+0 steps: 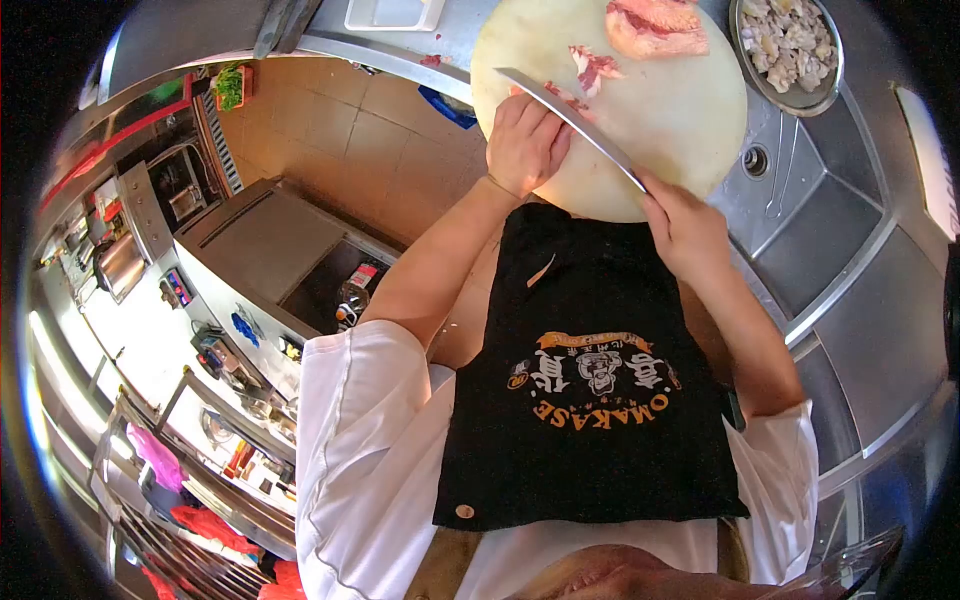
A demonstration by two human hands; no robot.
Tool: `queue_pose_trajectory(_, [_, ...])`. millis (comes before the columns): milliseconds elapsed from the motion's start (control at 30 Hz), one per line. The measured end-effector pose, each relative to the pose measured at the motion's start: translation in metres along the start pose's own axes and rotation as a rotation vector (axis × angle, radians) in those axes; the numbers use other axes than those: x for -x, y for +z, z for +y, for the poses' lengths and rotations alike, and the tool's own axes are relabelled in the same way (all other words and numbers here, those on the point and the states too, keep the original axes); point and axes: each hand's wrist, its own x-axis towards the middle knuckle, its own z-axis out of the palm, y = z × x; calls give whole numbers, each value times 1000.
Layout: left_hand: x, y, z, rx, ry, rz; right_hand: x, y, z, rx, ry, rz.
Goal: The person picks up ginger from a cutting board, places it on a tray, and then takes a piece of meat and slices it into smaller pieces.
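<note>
My right hand [690, 230] is wrapped round the handle of a kitchen knife [590, 130]. Its long blade slants across a round, pale chopping board [700, 140], tip toward the upper left. Beside the blade, my left hand [525, 145] rests at the board's left edge with fingers curled down on a piece of raw meat, mostly hidden by the fingers and blade. Just past the blade lie some small meat scraps [567, 97] and a red and white cut piece [594, 70]. A larger pink slab of meat [655, 28] sits at the far side.
A metal bowl of pale chopped pieces [790, 45] stands right of the board, above a steel sink [830, 200] with a drain [755, 160]. A white tray [395, 12] is at the upper left. Behind my left arm stands a steel unit with a dark bottle [355, 295].
</note>
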Motion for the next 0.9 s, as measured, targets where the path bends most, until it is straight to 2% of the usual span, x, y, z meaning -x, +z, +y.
queue_pose_trajectory(67, [0, 2, -2, 8, 8, 9, 19, -7, 5, 53, 103, -89])
queue_pose_trajectory(167, [-1, 3, -2, 14, -5, -10, 11, -5, 3, 151, 97, -117])
queue_pose_trajectory(267, [0, 5, -1, 51, -29, 15, -38, 29, 6, 113, -25, 7])
queue_pose_trajectory(400, [-5, 2, 0, 77, -5, 46, -136, 44, -5, 20, -93, -8])
queue_pose_trajectory(500, [-1, 2, 3, 64, -43, 25, -142, 32, -6, -146, -16, 181])
queue_pose_trajectory(533, [-1, 5, 0, 61, -58, 36, -123, 17, -8, -149, 10, 139])
queue_pose_trajectory(600, [7, 10, 1, 71, -100, 46, -77, 20, 19, 24, -79, 118])
queue_pose_trajectory(733, [3, 5, 1, 19, -36, 21, 7, -6, 6, 33, 39, -52])
queue_pose_trajectory(767, [2, 5, 0, 19, -26, 30, 15, -6, 9, 39, 87, -83])
queue_pose_trajectory(900, [0, 5, 1, 18, -12, 50, 4, 3, 7, 172, 38, -75])
